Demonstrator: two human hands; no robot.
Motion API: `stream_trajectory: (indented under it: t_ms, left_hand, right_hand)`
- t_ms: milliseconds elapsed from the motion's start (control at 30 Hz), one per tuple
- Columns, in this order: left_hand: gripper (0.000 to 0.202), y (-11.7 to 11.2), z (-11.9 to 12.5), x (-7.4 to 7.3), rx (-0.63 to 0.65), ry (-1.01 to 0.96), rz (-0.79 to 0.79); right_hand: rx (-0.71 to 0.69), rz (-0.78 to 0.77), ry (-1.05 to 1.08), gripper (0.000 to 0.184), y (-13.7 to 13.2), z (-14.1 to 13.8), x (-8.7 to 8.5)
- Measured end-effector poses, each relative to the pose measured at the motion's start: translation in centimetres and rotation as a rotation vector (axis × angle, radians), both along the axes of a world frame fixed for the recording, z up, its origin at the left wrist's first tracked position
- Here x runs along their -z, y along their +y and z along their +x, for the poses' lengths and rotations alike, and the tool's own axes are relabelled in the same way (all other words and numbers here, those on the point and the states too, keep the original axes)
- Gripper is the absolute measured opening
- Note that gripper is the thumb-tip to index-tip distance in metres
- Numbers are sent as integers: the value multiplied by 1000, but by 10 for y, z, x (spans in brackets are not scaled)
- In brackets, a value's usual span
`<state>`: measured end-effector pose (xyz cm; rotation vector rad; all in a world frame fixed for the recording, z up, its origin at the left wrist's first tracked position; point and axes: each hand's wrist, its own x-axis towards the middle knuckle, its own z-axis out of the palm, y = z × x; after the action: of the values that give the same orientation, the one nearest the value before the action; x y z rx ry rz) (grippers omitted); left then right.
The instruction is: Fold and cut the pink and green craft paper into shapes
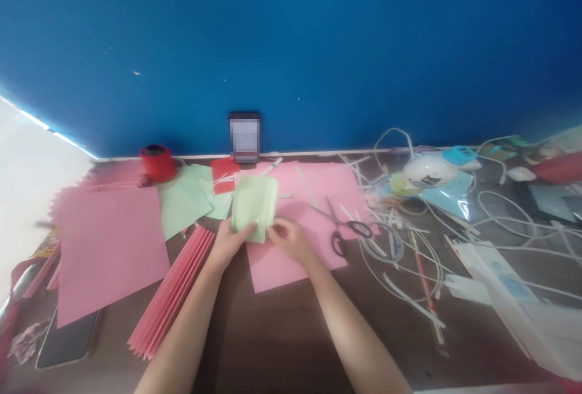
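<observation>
A folded light green paper sheet (254,205) is held up over a pink sheet (295,224) on the brown table (273,333). My left hand (230,241) pinches its lower left edge, thumb on the front. My right hand (291,239) grips its lower right corner with fingers curled. Both forearms reach in from the bottom of the view.
Black-handled scissors (341,227) lie on the pink sheet just right of my right hand. A pleated pink paper fan (175,291) lies left, beside a large pink sheet (109,248). A red tape roll (157,162), a phone (244,137), white cables (500,218) and paper strips crowd the right.
</observation>
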<state>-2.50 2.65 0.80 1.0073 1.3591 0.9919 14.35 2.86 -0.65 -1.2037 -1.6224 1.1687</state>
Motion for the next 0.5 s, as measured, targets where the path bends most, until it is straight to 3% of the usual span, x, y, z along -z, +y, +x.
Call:
stream_trajectory:
  t_ms: [500]
  left_hand:
    - [40, 1, -3, 4, 18, -10, -10]
  right_hand:
    - [-4, -17, -37, 15, 0, 1, -1]
